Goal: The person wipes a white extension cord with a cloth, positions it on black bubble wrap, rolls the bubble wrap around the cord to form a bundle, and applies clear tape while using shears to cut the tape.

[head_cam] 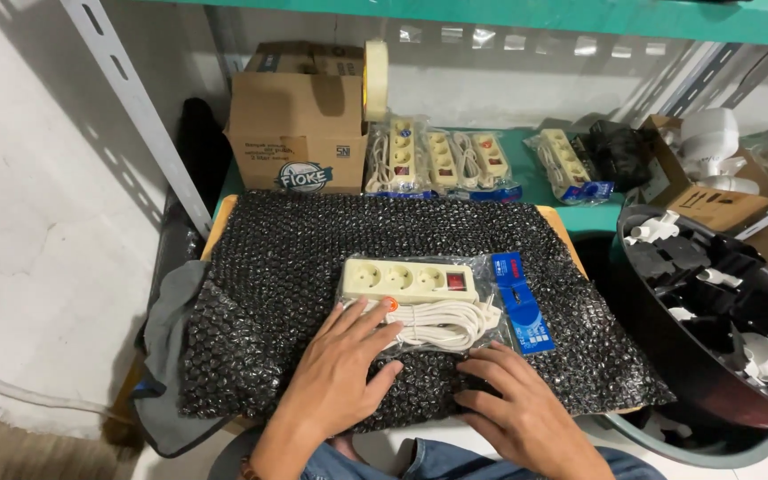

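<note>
Head view, the only one: I see a bagged power strip (420, 298) lying on a sheet of black bubble wrap (313, 240) that covers the tabletop (560, 227), roughly at the sheet's middle and toward its near edge. The strip is cream plastic with three sockets and a red switch; its white cord (442, 324) is coiled in front of it inside the same clear bag, with a blue card (519, 302) at the right end. My left hand (344, 369) lies flat, fingers spread, over the bag's near-left corner and the wrap beside it, pinching nothing. My right hand (513, 400) rests on the wrap just in front of the bag, fingers loosely curled; I cannot tell whether it grips the sheet's edge. Handling judgement: the strip body is stiff and light, the cord bundle soft and shifting, the bag film slick, so I would hold across the hard body's long sides rather than by the film or cord. The wrap looks limp and light, best taken by an edge. Behind sit more bagged strips (442, 160), a box (300, 124) and a tape roll (375, 80); at right, a dark tub (660, 338) of plastic parts.
</note>
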